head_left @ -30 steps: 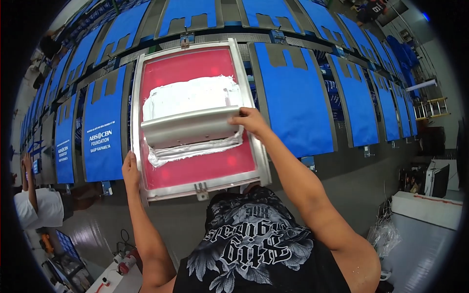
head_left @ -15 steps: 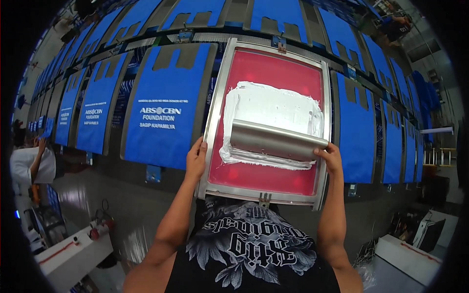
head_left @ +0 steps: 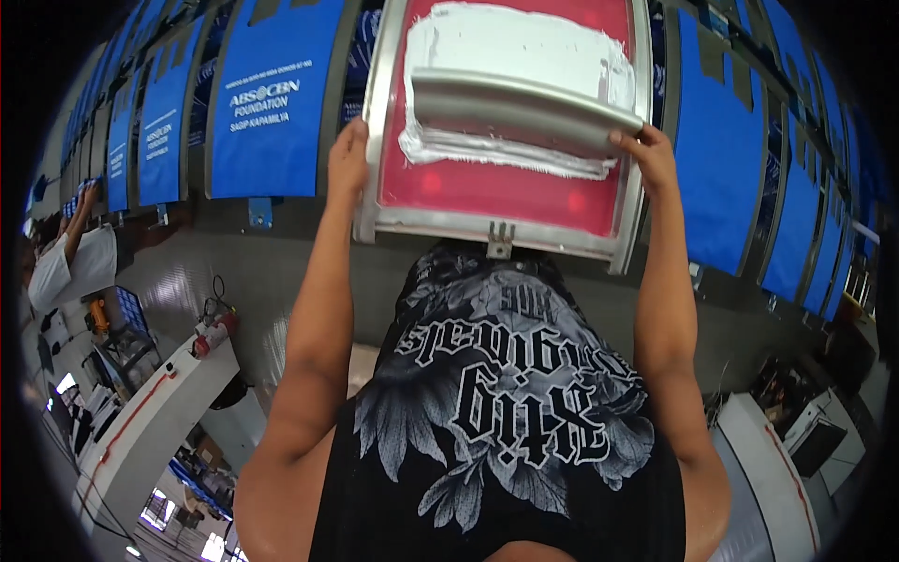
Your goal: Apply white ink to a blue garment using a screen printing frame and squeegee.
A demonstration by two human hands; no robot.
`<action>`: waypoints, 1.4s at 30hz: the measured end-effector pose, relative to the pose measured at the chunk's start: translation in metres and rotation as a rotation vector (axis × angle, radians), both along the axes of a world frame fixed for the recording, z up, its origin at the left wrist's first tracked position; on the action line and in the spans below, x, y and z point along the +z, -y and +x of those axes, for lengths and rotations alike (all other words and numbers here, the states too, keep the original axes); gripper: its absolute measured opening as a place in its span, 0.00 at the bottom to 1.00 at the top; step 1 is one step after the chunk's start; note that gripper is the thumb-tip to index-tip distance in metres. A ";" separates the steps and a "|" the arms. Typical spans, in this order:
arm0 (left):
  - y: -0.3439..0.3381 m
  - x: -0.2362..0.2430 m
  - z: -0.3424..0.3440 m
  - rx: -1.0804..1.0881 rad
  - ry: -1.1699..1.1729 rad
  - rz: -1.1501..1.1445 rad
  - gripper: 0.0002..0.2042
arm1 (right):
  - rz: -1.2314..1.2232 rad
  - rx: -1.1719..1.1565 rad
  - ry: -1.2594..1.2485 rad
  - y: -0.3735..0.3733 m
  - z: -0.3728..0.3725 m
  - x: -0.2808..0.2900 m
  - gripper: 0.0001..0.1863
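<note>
A metal-framed printing screen [head_left: 426, 228] with red mesh [head_left: 468, 199] lies in front of me. Thick white ink [head_left: 524, 42] covers the middle of the mesh. A wide metal squeegee [head_left: 524, 108] rests across the ink, its ends near the side rails. My left hand [head_left: 349, 159] is closed on the screen's left rail. At the right rail, my right hand [head_left: 651, 161] is closed on the frame, its thumb against the squeegee's right end; the fingers under the rail are partly hidden.
Blue bags [head_left: 267, 140] with white print lie flat on boards to the left. More blue bags [head_left: 716, 178] lie to the right. A metal clip [head_left: 499, 245] sits at the screen's near edge. Another person in a white top [head_left: 80, 267] works at far left.
The view has tipped downward, so the screen, bags and hands appear higher in the picture. Both hands keep their places on the frame, and the squeegee stays across the ink.
</note>
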State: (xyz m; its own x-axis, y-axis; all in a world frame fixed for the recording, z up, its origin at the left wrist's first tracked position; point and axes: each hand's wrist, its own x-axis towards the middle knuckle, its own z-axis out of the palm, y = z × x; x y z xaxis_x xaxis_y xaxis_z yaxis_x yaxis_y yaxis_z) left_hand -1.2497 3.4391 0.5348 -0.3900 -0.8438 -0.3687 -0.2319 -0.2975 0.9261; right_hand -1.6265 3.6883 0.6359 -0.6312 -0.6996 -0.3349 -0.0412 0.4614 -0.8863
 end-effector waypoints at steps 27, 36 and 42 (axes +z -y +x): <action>-0.003 0.136 -0.050 -1.111 0.415 -0.851 0.19 | 0.480 0.598 -0.790 0.007 0.112 0.076 0.20; 0.072 0.079 -0.153 -0.717 0.347 -1.027 0.19 | 0.343 0.489 -1.195 0.099 -0.008 0.031 0.20; 0.029 0.069 -0.114 -0.811 0.418 -0.931 0.23 | 0.566 0.646 -1.029 0.061 0.035 0.020 0.17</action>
State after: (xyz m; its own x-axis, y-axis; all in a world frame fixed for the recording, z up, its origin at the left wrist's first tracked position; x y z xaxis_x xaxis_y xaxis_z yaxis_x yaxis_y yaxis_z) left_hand -1.3634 3.4099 0.6038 -0.9045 -0.4263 0.0067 -0.3606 0.7732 0.5216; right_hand -1.5918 3.6268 0.6563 -0.3806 -0.8900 -0.2510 -0.9177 0.3969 -0.0157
